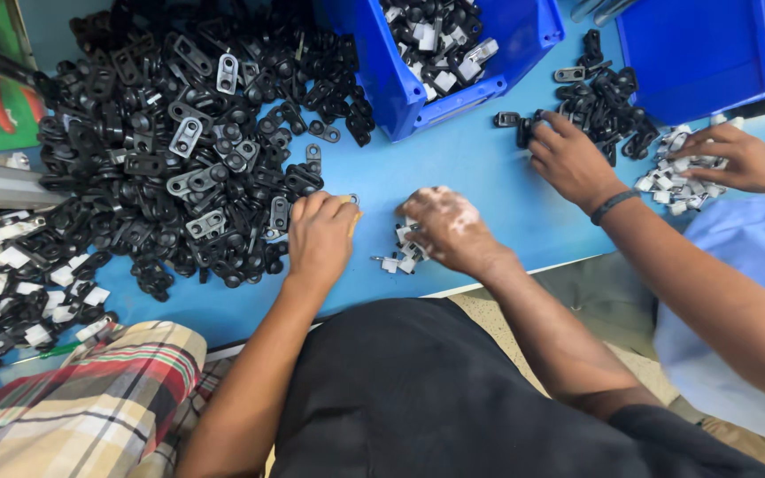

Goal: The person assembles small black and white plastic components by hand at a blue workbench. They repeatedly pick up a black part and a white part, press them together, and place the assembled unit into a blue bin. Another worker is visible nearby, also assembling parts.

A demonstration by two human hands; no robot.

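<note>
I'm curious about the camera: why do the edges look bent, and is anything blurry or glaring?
Head view: wide lens bows the blue table and the blue bin outward; light is even, shadows soft; the black parts pile shows small glints; the right hand looks slightly smeared, the left hand sharper.

one head-worn camera looks steeply down, close over the blue table (453,168); the wearer's torso fills six o'clock, bins sit at twelve to one, a co-worker enters from three.
</note>
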